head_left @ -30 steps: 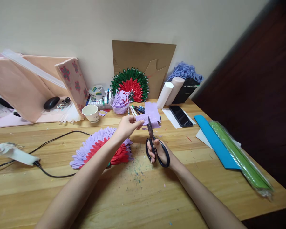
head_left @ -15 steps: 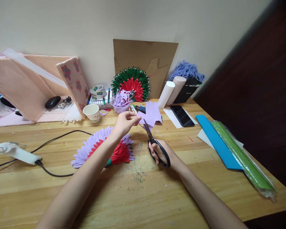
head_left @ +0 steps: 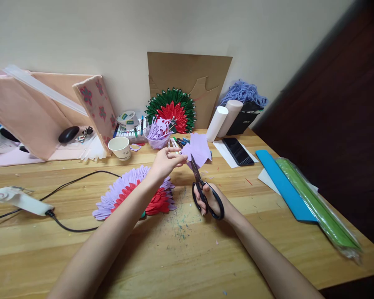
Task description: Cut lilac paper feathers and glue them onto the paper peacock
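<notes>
Foremost, left hand [head_left: 167,162]: thumb and fingers pinched on a piece of purple paper [head_left: 187,151], raised above the table [head_left: 180,261]; its far edge merges with the sheet behind and cannot be told apart. Right hand [head_left: 209,200]: fingers closed through the handles of black-handled scissors [head_left: 195,168], blades pointing up and away, tips just beside the purple piece. Beyond the fingertips: one larger purple sheet [head_left: 202,146], with assorted pens [head_left: 175,143] at its left. Under the left forearm: one fan-shaped paper flower [head_left: 157,202], lavender outside, red within. Further left: one paper cup [head_left: 120,149]; one white corded tool [head_left: 31,204], lying flat. Behind the hands: one clear bowl [head_left: 157,144] holding purple scraps; one green-and-red fan [head_left: 189,110] upright before a cardboard sheet [head_left: 177,68]. To the right: two pale rolls [head_left: 217,124], standing; one black phone [head_left: 237,151], partly on white paper; one blue sheet [head_left: 283,182], beside a green roll [head_left: 318,207] in clear wrap.
</notes>
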A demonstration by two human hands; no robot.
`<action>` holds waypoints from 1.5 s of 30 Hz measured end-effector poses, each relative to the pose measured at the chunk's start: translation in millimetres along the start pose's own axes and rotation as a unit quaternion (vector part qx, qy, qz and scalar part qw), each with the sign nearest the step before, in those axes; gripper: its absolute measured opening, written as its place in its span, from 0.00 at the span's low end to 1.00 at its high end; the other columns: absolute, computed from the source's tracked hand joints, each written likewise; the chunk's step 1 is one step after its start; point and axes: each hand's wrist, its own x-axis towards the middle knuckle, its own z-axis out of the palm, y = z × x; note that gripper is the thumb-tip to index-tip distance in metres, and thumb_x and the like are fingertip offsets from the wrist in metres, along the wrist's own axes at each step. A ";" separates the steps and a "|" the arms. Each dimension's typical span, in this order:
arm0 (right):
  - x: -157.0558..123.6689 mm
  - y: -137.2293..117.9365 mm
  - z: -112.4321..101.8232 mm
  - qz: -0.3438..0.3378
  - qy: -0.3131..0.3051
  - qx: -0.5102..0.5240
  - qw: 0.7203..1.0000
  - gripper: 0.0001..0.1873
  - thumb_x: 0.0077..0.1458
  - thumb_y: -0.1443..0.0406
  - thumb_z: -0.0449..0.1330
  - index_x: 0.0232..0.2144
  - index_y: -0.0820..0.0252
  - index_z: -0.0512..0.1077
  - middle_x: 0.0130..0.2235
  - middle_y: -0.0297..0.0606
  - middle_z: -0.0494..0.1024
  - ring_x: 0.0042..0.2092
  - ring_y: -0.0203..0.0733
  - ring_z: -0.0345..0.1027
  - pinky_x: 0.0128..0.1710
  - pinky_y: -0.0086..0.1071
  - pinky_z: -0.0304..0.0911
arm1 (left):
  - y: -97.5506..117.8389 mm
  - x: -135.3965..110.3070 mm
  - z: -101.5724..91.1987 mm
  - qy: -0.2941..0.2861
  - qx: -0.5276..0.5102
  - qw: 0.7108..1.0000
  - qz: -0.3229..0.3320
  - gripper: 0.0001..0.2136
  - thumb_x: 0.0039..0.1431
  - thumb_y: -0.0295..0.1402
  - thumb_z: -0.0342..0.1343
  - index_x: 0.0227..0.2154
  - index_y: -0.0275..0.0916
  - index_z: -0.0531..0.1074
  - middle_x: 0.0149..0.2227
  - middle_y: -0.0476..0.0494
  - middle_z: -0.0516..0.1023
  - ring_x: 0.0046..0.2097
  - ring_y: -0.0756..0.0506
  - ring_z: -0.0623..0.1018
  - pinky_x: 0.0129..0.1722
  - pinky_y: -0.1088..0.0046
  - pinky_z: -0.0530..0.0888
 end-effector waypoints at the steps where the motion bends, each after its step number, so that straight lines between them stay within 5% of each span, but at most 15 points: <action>1: 0.1 2.2 -0.4 -0.005 -0.010 0.012 1.000 0.39 0.32 0.30 0.44 0.21 0.60 0.60 0.12 0.25 0.59 0.13 0.30 0.55 0.14 0.25 0.55 | -1.2 0.3 -0.1 -0.004 0.010 1.000 0.011 0.17 0.42 0.25 0.64 0.36 0.31 0.66 0.24 0.46 0.77 0.28 0.51 0.77 0.34 0.73 0.73; 11: 2.0 10.2 -1.5 -0.007 -0.016 0.033 0.999 0.38 0.35 0.31 0.43 0.22 0.60 0.61 0.13 0.26 0.61 0.14 0.31 0.57 0.15 0.26 0.58 | -3.2 -2.4 2.6 -0.044 0.056 0.997 0.036 0.18 0.42 0.23 0.63 0.37 0.30 0.65 0.21 0.48 0.76 0.26 0.51 0.76 0.32 0.73 0.72; 24: -1.3 -13.2 4.7 0.034 0.077 -0.030 0.996 0.37 0.26 0.31 0.52 0.18 0.59 0.59 0.11 0.24 0.56 0.12 0.29 0.51 0.11 0.25 0.49 | 4.1 -5.6 1.2 -0.028 0.084 0.995 0.045 0.16 0.43 0.23 0.60 0.38 0.30 0.66 0.23 0.47 0.75 0.27 0.52 0.74 0.35 0.72 0.71; 35: -3.0 -1.9 2.8 -0.021 0.004 -0.017 1.000 0.39 0.33 0.30 0.41 0.22 0.59 0.60 0.14 0.26 0.60 0.15 0.31 0.58 0.16 0.25 0.56 | -1.0 -3.9 1.6 -0.078 0.100 0.991 0.045 0.17 0.42 0.22 0.59 0.38 0.31 0.65 0.21 0.51 0.73 0.26 0.52 0.73 0.34 0.72 0.70; 45: 2.8 -1.4 6.2 0.034 0.069 0.001 0.997 0.38 0.27 0.30 0.49 0.18 0.59 0.59 0.11 0.24 0.57 0.12 0.28 0.52 0.12 0.24 0.54 | -1.7 -2.9 1.9 -0.087 0.095 0.991 0.042 0.17 0.43 0.23 0.60 0.39 0.29 0.65 0.21 0.50 0.73 0.26 0.52 0.73 0.33 0.73 0.70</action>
